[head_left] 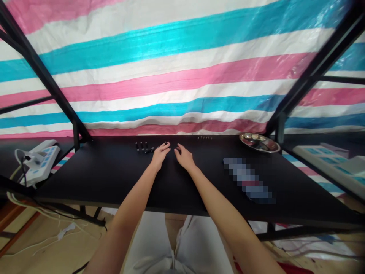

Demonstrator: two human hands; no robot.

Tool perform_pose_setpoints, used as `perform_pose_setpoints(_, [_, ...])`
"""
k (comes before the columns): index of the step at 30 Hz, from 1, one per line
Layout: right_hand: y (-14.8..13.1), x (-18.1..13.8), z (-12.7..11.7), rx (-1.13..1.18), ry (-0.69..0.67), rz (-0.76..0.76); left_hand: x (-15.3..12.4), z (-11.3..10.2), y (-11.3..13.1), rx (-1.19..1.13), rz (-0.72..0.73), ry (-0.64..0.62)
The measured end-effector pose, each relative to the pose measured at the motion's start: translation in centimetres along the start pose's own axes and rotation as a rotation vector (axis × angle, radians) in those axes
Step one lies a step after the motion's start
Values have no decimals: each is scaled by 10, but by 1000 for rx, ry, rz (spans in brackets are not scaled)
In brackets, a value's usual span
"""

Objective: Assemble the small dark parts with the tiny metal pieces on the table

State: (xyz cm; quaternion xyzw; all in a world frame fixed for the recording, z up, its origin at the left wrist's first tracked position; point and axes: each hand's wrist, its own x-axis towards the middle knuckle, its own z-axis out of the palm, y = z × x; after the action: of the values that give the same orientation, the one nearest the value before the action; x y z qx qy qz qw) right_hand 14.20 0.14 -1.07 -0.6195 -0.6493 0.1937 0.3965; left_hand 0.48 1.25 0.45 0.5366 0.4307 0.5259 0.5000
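My left hand [160,155] rests low over the back middle of the black table, its fingers stretched and slightly apart. Beside it, on the left, small black cylinders with pale ends [142,146] stand in a short row. A few more dark pieces [149,150] lie between that row and my left hand. Dark bits show at my left fingertips, too small to make out. Facing it across a narrow gap is my right hand [184,156], thumb and forefinger apart, with nothing visible in it. The undersides of both hands are hidden.
Tiny metallic pieces [204,137] stand in a row near the table's [99,175] back edge. A shiny round metal dish [259,143] sits at the back right, with a blurred-out object [248,180] nearer me. Power strips [42,161] and black frame posts flank the table.
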Motion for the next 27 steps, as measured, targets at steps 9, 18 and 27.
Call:
perform_pose_setpoints(9, [-2, 6, 9, 708, 55, 49, -13, 11, 7, -181, -17, -118])
perform_pose_setpoints(18, [-8, -4, -12, 222, 140, -170, -11, 5, 1, 210, 157, -2])
perform_pose_setpoints(27, [-7, -5, -17, 82, 144, -228, -16, 5, 0, 398, 227, -110])
